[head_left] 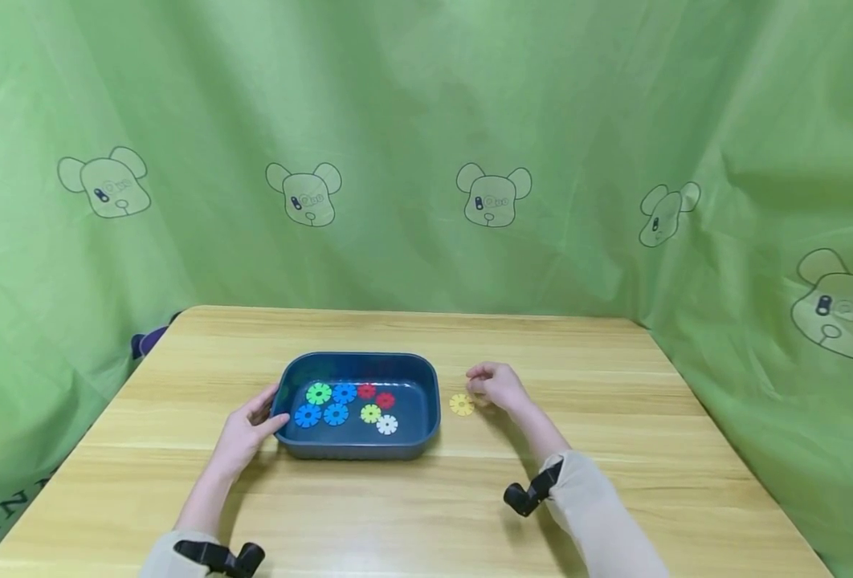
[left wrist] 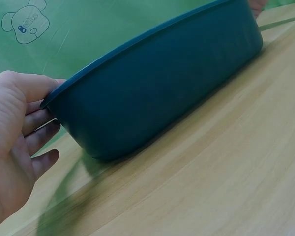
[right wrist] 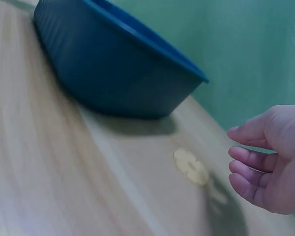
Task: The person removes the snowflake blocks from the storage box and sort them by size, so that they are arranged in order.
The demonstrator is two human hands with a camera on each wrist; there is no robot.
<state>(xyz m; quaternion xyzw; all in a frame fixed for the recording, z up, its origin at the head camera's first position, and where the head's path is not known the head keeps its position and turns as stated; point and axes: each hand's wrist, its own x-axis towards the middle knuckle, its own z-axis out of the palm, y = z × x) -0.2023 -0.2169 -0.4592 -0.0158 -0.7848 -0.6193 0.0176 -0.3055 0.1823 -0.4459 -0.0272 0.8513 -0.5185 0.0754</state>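
A dark blue plastic basin (head_left: 360,451) stands on the table with several notched flower-shaped discs lying flat inside: blue (head_left: 308,415), green (head_left: 319,392), red (head_left: 385,400), yellow-green (head_left: 371,413) and white (head_left: 386,425). My left hand (head_left: 244,433) grips the basin's left rim, thumb over the edge and fingers along the outer wall (left wrist: 152,83). Just right of the basin, a yellow notched disc (head_left: 461,405) lies on the wood. Above and beside it hovers my right hand (right wrist: 270,162), fingers loosely bent, nothing between them, apart from the disc.
Light wooden table (head_left: 412,514) under everything. A green curtain (head_left: 397,265) with printed bear heads hangs behind and at both sides. Past the table's left edge shows a purple object (head_left: 150,340), partly hidden. Each wrist wears a black strap with a small camera (head_left: 524,499).
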